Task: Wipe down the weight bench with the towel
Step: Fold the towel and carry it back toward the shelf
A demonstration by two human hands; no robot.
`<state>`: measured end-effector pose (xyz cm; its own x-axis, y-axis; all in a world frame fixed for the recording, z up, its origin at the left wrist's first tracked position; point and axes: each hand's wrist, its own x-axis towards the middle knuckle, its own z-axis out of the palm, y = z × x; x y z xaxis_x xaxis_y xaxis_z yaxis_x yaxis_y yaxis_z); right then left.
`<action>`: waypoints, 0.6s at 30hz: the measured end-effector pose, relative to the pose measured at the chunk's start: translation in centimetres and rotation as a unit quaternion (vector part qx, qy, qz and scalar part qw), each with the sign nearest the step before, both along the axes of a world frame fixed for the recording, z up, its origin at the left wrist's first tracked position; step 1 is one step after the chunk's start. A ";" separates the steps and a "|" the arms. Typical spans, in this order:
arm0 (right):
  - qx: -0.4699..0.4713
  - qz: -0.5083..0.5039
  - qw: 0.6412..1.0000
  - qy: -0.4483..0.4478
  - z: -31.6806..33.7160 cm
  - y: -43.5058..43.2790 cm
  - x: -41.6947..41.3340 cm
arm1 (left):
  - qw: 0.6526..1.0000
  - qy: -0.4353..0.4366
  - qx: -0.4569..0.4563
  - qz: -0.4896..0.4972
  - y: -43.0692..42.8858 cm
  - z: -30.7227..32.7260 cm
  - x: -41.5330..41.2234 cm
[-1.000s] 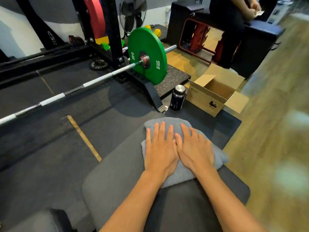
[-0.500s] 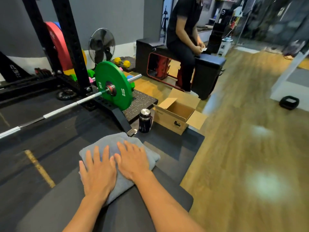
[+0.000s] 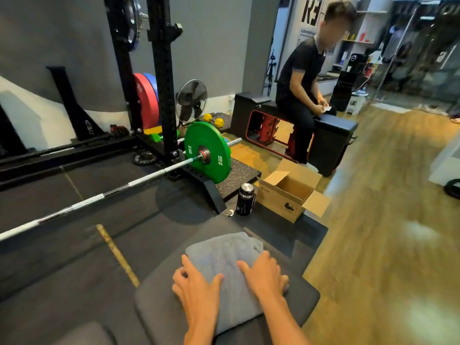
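A folded grey towel (image 3: 224,252) lies on the dark grey pad of the weight bench (image 3: 159,295), near its far end. My left hand (image 3: 196,287) sits on the towel's left side, fingers bent down over its edge. On the towel's right side my right hand (image 3: 263,277) curls its fingertips over that edge. Both thumbs point inward across the cloth. The near part of the towel is hidden under my wrists.
A barbell with a green 10 kg plate (image 3: 207,151) lies on the black mat to the left. Beyond the bench end stand a black bottle (image 3: 245,199) and an open cardboard box (image 3: 288,195). A person (image 3: 298,95) sits further back. Wooden floor (image 3: 385,245) runs along the right.
My hands lay flat side by side on the towel; now they are spread to its two sides with fingers curled. The towel sits nearer to me on the pad, and my view has lifted.
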<state>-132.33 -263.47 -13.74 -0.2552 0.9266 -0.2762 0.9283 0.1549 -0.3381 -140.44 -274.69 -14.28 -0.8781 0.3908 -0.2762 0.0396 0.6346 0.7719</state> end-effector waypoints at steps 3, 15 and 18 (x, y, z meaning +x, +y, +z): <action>-0.107 -0.026 0.993 0.046 1.2 -0.8 -0.2 | 0.993 -0.110 0.020 0.042 -1.1 0.4 -2.0; -0.149 -0.078 0.930 0.328 4.8 -2.0 3.1 | 0.965 -0.022 0.207 -0.158 -0.7 7.0 -3.8; -0.147 -0.122 0.888 0.419 6.4 0.1 5.9 | 0.960 -0.038 0.230 -0.153 2.8 9.0 -1.7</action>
